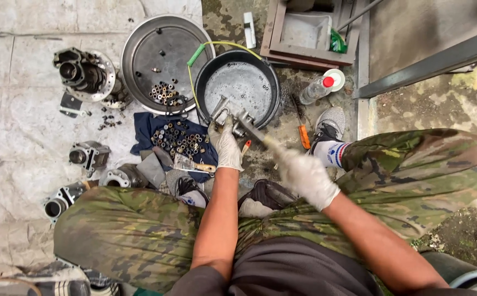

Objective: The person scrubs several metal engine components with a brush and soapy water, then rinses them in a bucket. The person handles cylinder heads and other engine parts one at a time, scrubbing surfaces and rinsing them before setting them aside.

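left hand [226, 145]: gloved, gripping a grey metal part [225, 112] at the near rim of the black basin [268, 109]
right hand [306, 176]: gloved, blurred — closing around a tool [255, 131] whose tip is touching the part
nearby: small tubes [181, 137] lying on a blue cloth [145, 129] — just left

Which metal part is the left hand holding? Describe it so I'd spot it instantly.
Find the round black basin of grey liquid at top centre. At its near rim, the gloved left hand holds a pale cast-metal part. Unlike the darker housings lying on the sheet to the left, it is lifted over the basin.
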